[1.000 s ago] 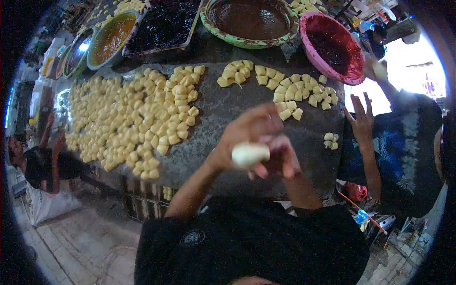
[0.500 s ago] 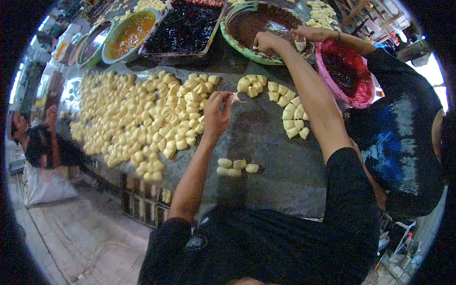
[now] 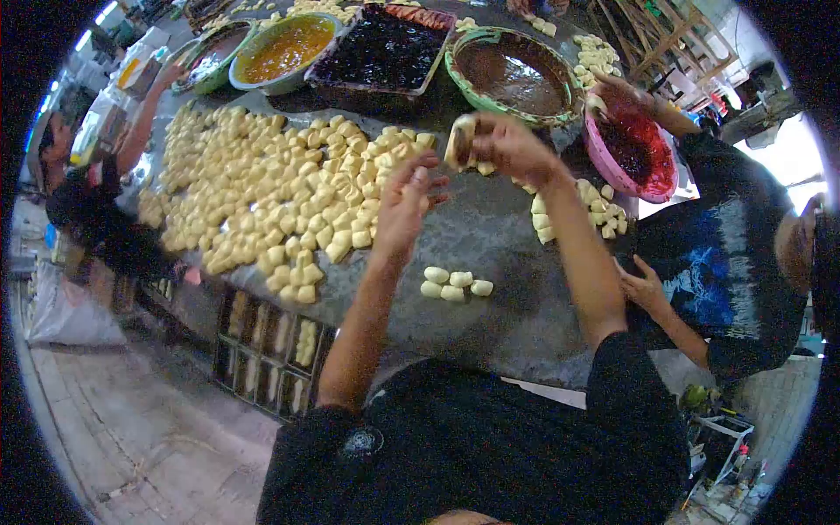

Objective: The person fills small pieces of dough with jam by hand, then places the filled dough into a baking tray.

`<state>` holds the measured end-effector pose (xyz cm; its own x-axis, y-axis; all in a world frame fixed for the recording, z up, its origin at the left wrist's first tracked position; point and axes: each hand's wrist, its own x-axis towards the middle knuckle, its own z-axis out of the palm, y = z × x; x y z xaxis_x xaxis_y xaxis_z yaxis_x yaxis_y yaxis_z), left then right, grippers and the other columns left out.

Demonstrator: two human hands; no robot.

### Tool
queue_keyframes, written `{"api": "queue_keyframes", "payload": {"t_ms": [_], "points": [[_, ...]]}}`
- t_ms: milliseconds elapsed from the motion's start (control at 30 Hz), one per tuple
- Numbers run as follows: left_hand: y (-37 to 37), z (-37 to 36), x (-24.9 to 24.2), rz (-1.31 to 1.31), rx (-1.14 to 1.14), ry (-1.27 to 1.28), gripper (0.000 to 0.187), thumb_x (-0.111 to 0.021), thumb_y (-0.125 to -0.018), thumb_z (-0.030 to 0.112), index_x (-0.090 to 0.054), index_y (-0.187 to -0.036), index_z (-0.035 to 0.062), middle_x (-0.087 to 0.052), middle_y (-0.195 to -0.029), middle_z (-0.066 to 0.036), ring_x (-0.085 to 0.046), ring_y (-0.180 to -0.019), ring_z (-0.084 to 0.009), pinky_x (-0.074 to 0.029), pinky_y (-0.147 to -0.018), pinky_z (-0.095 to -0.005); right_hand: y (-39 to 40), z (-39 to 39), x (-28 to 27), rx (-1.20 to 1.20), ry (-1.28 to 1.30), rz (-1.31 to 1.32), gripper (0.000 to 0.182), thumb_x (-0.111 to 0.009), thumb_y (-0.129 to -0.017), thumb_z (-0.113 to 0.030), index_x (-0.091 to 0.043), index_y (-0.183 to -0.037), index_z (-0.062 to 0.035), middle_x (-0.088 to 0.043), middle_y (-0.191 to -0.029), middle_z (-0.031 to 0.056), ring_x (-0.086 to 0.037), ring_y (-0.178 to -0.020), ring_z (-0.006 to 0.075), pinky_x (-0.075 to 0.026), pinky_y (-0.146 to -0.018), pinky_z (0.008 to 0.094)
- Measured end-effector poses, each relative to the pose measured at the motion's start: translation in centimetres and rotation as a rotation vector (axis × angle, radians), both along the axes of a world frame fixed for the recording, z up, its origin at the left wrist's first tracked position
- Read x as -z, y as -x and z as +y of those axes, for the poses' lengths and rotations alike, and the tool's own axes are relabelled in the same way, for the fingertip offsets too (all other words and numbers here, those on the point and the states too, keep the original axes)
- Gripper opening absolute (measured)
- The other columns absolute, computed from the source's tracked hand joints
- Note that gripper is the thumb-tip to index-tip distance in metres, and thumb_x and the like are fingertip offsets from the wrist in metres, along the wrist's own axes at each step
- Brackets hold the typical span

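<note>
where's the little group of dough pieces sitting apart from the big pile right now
In the head view, the small cluster lies on the dark table, just right of the left forearm and below the raised hands.

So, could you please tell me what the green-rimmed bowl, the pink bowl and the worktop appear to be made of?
Green-rimmed bowl: probably plastic or enamel, with a glossy, patterned rim. Pink bowl: likely plastic, uniformly bright with a thin, smooth wall. Worktop: grey and mottled, with a dull sheen, perhaps stone or worn metal; the picture leaves it open.

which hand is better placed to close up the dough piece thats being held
Left, probably. The right hand already pinches the dough piece above the table, so its grip is taken. The left hand is open and free just beside it.
</note>
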<state>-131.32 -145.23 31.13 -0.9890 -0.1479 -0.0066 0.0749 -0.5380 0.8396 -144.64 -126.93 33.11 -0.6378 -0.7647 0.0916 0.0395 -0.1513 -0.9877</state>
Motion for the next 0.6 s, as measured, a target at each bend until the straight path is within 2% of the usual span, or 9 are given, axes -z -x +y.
{"api": "queue_keyframes", "payload": {"t_ms": [100, 133, 167, 200, 233, 300, 400, 500, 600], "points": [[-3.1, -3.0, 4.8, -0.004, 0.192, 0.066, 0.025, -0.057, -0.098, 0.016, -0.058, -0.119, 0.002, -0.064, -0.103, -0.007, -0.064, -0.09, -0.0157, -0.054, -0.081, -0.029, -9.3, -1.6, 2.8, 0.013, 0.203, -0.477, 0.04, -0.067, -0.086, -0.014, -0.053, -0.122, -0.004, -0.066, -0.11, 0.007, -0.066, -0.095, 0.0173, -0.057, -0.081, 0.0342], [-5.3, -3.4, 4.4, -0.02, 0.149, -0.125, 0.024, -0.056, -0.099, 0.02, -0.059, -0.115, 0.0029, -0.065, -0.1, -0.006, -0.064, -0.088, -0.0143, -0.056, -0.082, -0.0293, -11.5, -1.9, 3.8, 0.043, 0.217, -0.481, 0.042, -0.067, -0.085, -0.014, -0.052, -0.124, -0.0033, -0.065, -0.112, 0.0069, -0.066, -0.095, 0.0172, -0.057, -0.078, 0.0332], [-7.4, -3.9, 3.7, -0.075, 0.128, -0.168, 0.023, -0.056, -0.099, 0.021, -0.059, -0.113, 0.0028, -0.066, -0.099, -0.006, -0.065, -0.086, -0.0142, -0.056, -0.08, -0.0296, -13.8, -2.2, 4.5, 0.074, 0.232, -0.484, 0.045, -0.068, -0.085, -0.015, -0.052, -0.125, -0.0027, -0.065, -0.113, 0.0068, -0.065, -0.096, 0.0172, -0.058, -0.075, 0.0321], [-9.6, -4.5, 2.8, -0.132, 0.107, -0.212, 0.023, -0.055, -0.099, 0.022, -0.06, -0.111, 0.0026, -0.066, -0.097, -0.005, -0.065, -0.085, -0.0142, -0.057, -0.079, -0.03, -16.7, -3.0, 4.4, 0.171, 0.202, -0.402, 0.045, -0.068, -0.084, -0.01, -0.052, -0.126, -0.0022, -0.064, -0.116, 0.008, -0.065, -0.097, 0.0165, -0.058, -0.076, 0.033], [-11.5, -5.1, 2.4, -0.192, 0.084, -0.256, 0.022, -0.055, -0.1, 0.022, -0.06, -0.109, 0.0025, -0.066, -0.096, -0.005, -0.065, -0.084, -0.0141, -0.058, -0.077, -0.0303, -19.1, -3.9, 4.8, 0.231, 0.082, -0.215, 0.049, -0.065, -0.085, -0.005, -0.047, -0.131, -0.0012, -0.063, -0.118, 0.0112, -0.063, -0.107, 0.0194, -0.06, -0.076, 0.0342], [-14.6, -6.5, 2.8, -0.272, 0.09, -0.375, 0.022, -0.054, -0.1, 0.023, -0.059, -0.105, 0.0019, -0.066, -0.093, -0.006, -0.067, -0.08, -0.0148, -0.061, -0.07, -0.0285, -23.8, -6.5, 6.2, 0.387, -0.156, 0.16, 0.051, -0.063, -0.085, -0.001, -0.047, -0.134, -0.0009, -0.061, -0.122, 0.0144, -0.062, -0.11, 0.0248, -0.058, -0.082, 0.0369], [-18.7, -8.7, 2.6, -0.349, 0.125, -0.438, 0.024, -0.054, -0.099, 0.025, -0.06, -0.103, 0.0027, -0.065, -0.09, -0.006, -0.067, -0.078, -0.0137, -0.062, -0.065, -0.0246, -28.2, -8.3, 4.4, 0.46, -0.392, 1.008, 0.056, -0.062, -0.087, -0.007, -0.043, -0.139, -0.0045, -0.057, -0.131, 0.017, -0.059, -0.117, 0.0334, -0.054, -0.091, 0.0396], [-22.9, -11.5, 0.4, -0.364, 0.156, -0.391, 0.024, -0.055, -0.099, 0.026, -0.059, -0.102, 0.0032, -0.064, -0.089, -0.006, -0.066, -0.077, -0.0134, -0.061, -0.065, -0.0249, -32.4, -10.3, 0.9, 0.353, -0.409, 0.931, 0.056, -0.061, -0.086, -0.005, -0.045, -0.139, -0.0057, -0.056, -0.131, 0.0174, -0.057, -0.118, 0.0345, -0.051, -0.095, 0.0405], [-27.1, -14.0, -0.7, -0.343, 0.167, -0.394, 0.024, -0.054, -0.099, 0.027, -0.06, -0.104, 0.0038, -0.064, -0.089, -0.005, -0.065, -0.077, -0.0125, -0.061, -0.063, -0.0245, -36.0, -12.1, 0.5, 0.336, -0.392, 1.061, 0.049, -0.064, -0.083, -0.004, -0.053, -0.131, -0.0053, -0.06, -0.124, 0.0138, -0.064, -0.106, 0.0311, -0.056, -0.084, 0.0392]]}}
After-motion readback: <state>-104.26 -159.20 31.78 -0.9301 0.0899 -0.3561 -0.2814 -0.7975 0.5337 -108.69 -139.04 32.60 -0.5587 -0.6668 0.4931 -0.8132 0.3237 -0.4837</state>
